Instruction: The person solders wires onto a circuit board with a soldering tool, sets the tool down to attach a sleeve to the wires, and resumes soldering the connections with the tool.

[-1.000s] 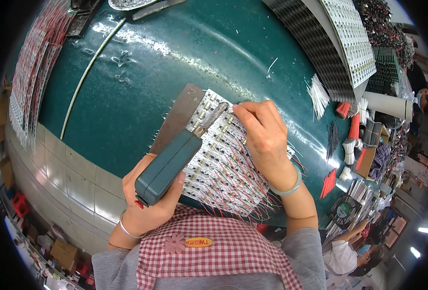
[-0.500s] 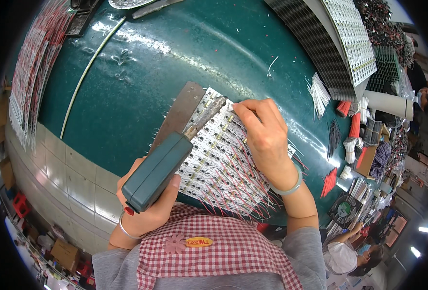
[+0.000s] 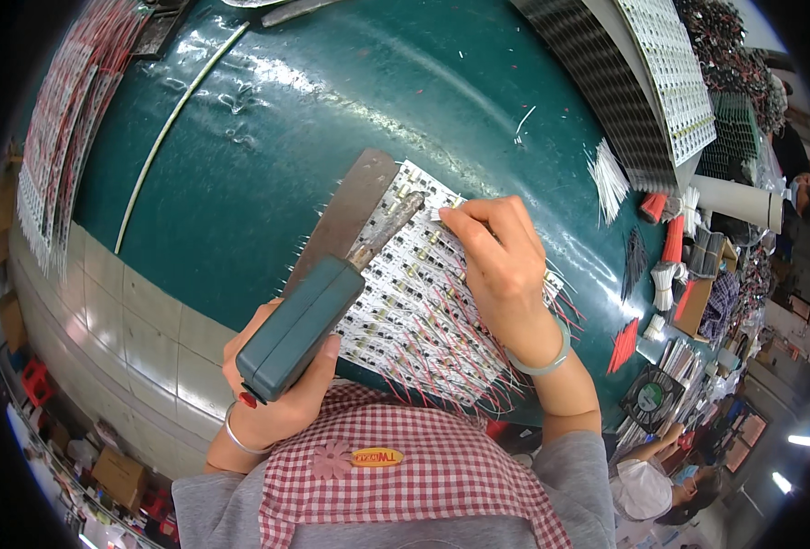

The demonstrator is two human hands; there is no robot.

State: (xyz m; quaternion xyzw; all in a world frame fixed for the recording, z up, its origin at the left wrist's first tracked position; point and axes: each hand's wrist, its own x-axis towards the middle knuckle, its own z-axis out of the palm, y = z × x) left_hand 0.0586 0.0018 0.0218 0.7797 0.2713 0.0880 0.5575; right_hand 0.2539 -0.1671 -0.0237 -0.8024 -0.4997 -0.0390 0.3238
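My left hand (image 3: 290, 403) is closed around the dark green handle of a soldering iron (image 3: 302, 325). The iron's thick, crusted tip points up and right, over the upper part of a white circuit board panel (image 3: 414, 293). Small black and yellowish components cover the panel in rows, and thin red and white wires fan out from its lower right side. Beside the tip, my right hand (image 3: 507, 265) pinches thin white wires (image 3: 435, 215) at the panel's upper edge; how many is too small to tell. A flat brown-grey bar (image 3: 348, 209) lies along the panel's left side.
White (image 3: 609, 183), black (image 3: 634, 263) and red wire bundles (image 3: 622, 346) lie to the right on the green table (image 3: 268, 165). Wired boards (image 3: 66, 137) hang over the left edge. Stacked panels (image 3: 670, 82) stand far right. A pale cable (image 3: 171, 123) crosses the left. Another person (image 3: 644, 487) sits lower right.
My right hand has shifted slightly down with the white wires. The iron's tip has moved a little down and left, while the panel and bar have turned slightly.
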